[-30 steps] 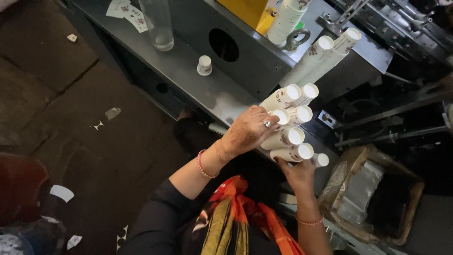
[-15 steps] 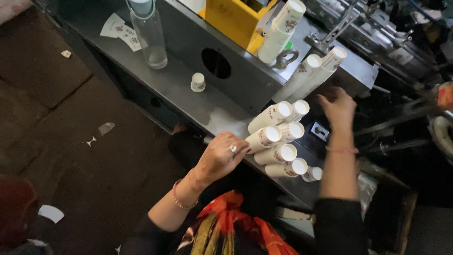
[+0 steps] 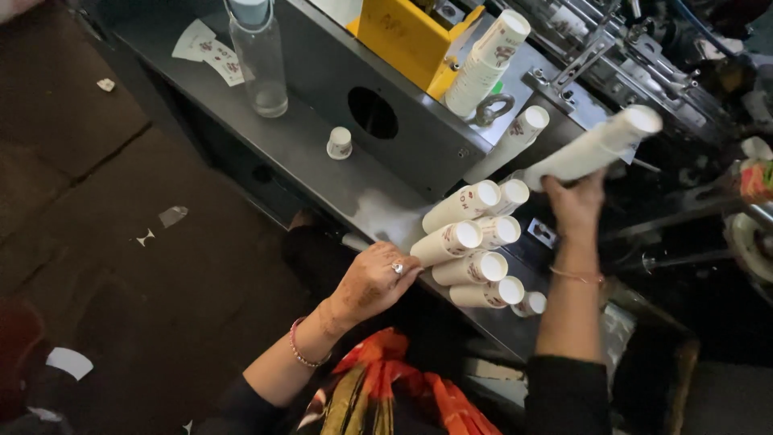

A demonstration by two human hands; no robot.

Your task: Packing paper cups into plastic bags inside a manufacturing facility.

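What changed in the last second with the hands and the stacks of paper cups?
The right hand left the pile, reached up and took hold of a long cup stack, now lifted. The left hand slid to the pile's near end. The piled cup stacks, bottle and single cup stayed.

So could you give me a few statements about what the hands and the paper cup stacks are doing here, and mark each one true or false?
1. The right hand holds a long white stack of paper cups lifted off the pile. True.
2. The left hand is raised in the air, away from everything. False: it rests against the pile of white cup stacks lying on the grey metal bench.
3. The clear plastic bottle lies on its side. False: it stands upright.
4. A single small white paper cup stands alone on the bench. True.
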